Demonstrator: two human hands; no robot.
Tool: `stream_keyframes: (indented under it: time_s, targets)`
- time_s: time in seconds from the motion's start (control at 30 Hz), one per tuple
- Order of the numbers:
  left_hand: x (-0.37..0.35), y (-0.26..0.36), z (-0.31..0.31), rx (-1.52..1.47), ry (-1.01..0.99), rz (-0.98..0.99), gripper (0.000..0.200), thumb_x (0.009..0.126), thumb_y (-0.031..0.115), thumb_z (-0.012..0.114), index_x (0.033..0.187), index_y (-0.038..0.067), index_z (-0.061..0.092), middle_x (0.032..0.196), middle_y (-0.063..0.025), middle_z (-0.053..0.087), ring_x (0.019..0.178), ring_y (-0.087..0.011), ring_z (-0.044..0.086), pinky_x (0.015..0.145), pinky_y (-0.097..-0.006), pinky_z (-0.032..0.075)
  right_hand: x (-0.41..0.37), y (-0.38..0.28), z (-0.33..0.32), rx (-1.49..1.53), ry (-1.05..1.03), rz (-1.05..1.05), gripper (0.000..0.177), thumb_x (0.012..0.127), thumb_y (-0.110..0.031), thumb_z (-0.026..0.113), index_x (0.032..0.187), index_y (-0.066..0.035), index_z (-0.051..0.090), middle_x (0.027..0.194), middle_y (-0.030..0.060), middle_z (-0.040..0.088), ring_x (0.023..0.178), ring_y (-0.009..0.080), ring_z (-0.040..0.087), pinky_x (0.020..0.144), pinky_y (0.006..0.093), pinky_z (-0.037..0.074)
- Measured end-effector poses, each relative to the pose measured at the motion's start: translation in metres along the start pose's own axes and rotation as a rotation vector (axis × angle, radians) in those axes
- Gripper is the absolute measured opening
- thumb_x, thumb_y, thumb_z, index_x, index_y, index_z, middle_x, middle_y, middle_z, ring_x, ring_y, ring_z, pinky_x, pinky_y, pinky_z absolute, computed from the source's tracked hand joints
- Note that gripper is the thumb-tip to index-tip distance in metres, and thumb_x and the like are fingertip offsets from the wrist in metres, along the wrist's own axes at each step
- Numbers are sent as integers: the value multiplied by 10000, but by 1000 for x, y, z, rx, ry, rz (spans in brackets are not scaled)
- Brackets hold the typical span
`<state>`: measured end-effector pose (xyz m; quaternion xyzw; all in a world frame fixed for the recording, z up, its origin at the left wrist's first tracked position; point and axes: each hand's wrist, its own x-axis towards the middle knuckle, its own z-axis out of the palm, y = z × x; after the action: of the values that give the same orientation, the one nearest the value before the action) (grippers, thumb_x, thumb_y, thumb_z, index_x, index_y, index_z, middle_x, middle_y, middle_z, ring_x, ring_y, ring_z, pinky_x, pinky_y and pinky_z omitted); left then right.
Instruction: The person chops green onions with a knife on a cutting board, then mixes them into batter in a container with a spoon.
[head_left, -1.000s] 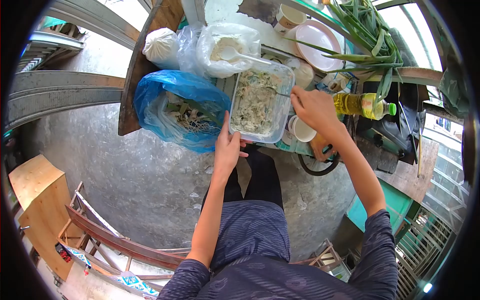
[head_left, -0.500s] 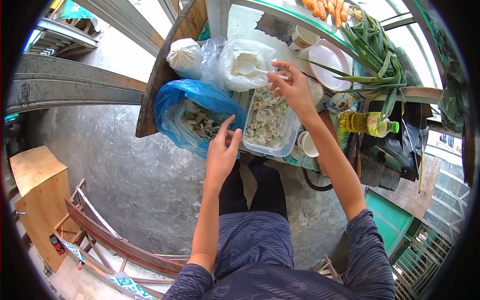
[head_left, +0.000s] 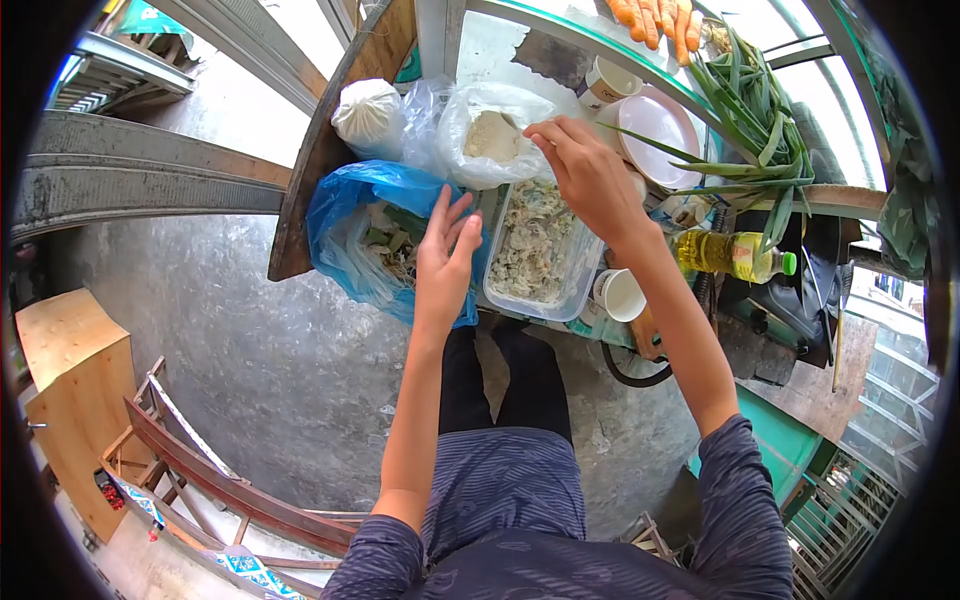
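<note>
My right hand is over the right edge of a white plastic bag of pale flour-like powder, its fingers pinched together. The white spoon that it held is now mostly hidden by the fingers. Below the hand, a clear plastic tub holds a pale lumpy mixture with green bits. My left hand is open, fingers spread, above the right side of a blue plastic bag with leafy scraps inside. It holds nothing.
A tied white bag stands at the back left. Paper cups, a stack of pale plates, an oil bottle and leeks are on the right. Carrots lie behind glass. A wooden board edges the counter.
My right hand has turned and come lower toward the powder bag, and the spoon has gone from clear view. My left hand has shifted slightly up and left over the blue bag.
</note>
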<state>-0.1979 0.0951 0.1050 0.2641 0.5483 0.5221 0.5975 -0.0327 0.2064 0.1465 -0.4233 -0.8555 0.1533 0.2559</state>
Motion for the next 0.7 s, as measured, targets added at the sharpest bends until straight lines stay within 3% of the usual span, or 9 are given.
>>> stream_keyframes:
  time_s: [0.07, 0.13, 0.17, 0.27, 0.37, 0.7]
  targets:
    - [6, 1, 3, -49, -25, 13, 662, 936, 147, 568, 1465, -43, 221, 1434, -229, 380, 1280, -286, 449, 1038, -357, 388, -3, 13, 10, 128, -53, 58, 204, 956, -138, 490, 994, 15, 618, 932, 142, 633, 848, 306, 616, 744, 404, 485]
    - [11, 0, 4, -32, -72, 58, 697, 921, 112, 573, 1477, -40, 180, 1460, -231, 340, 1346, -294, 376, 1098, -376, 316, -8, 18, 18, 304, -43, 210, 255, 987, -189, 474, 1011, 13, 629, 899, 104, 639, 820, 216, 601, 723, 323, 468]
    - [13, -1, 5, -42, -72, 71, 703, 912, 95, 575, 1477, -41, 179, 1465, -230, 330, 1357, -296, 358, 1105, -377, 304, -9, 20, 20, 392, -37, 285, 282, 1003, -214, 467, 1020, 12, 634, 882, 85, 642, 806, 171, 594, 712, 282, 460]
    - [16, -2, 7, -89, -74, 98, 720, 889, 49, 576, 1479, -41, 173, 1478, -226, 306, 1380, -299, 318, 1119, -378, 279, -15, 21, 23, 587, -72, 490, 302, 1000, -214, 443, 1000, 6, 649, 874, 95, 645, 805, 147, 587, 672, 290, 462]
    - [17, 1, 7, -152, -80, 93, 732, 878, 27, 570, 1482, -41, 162, 1480, -223, 299, 1382, -298, 314, 1120, -377, 277, -21, 29, 26, 762, -77, 547, 341, 1020, -265, 425, 1032, -16, 658, 867, 44, 626, 775, 90, 535, 654, 244, 442]
    - [14, 8, 14, -278, -38, 57, 763, 872, 45, 553, 1491, -39, 115, 1484, -214, 285, 1385, -304, 308, 1123, -379, 260, -33, 48, 16, 1111, 54, 652, 376, 1027, -312, 420, 1066, -7, 637, 921, 34, 616, 820, 84, 526, 704, 232, 439]
